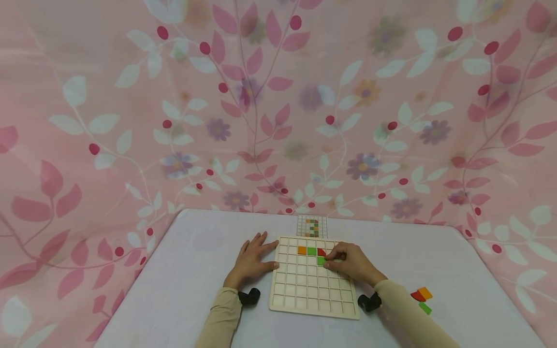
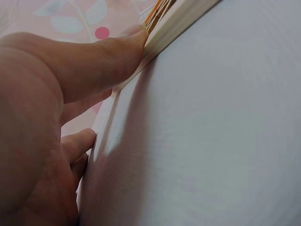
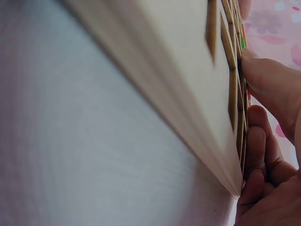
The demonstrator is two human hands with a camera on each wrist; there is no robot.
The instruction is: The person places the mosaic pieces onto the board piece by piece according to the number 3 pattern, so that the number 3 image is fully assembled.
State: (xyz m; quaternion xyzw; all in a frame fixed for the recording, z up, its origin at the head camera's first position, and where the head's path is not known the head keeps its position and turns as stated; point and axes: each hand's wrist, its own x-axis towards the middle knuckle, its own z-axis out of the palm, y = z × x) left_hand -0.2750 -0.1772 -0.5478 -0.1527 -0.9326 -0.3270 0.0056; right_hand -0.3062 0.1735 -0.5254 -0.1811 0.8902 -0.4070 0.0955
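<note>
A pale wooden grid board lies flat on the white table. An orange square tile, a green tile and a red tile with a slanted corner sit side by side in its upper part. Below the red one is another green tile, and my right hand has its thumb and index fingertips at that tile's right side, the other fingers curled. My left hand is spread on the table, with index finger and thumb touching the board's left edge. In the left wrist view the thumb meets the board's side.
Behind the board lies a printed grid card with coloured squares. To the right, near the right forearm, are a loose orange tile, a red tile and a green tile. A pink floral curtain hangs behind the table.
</note>
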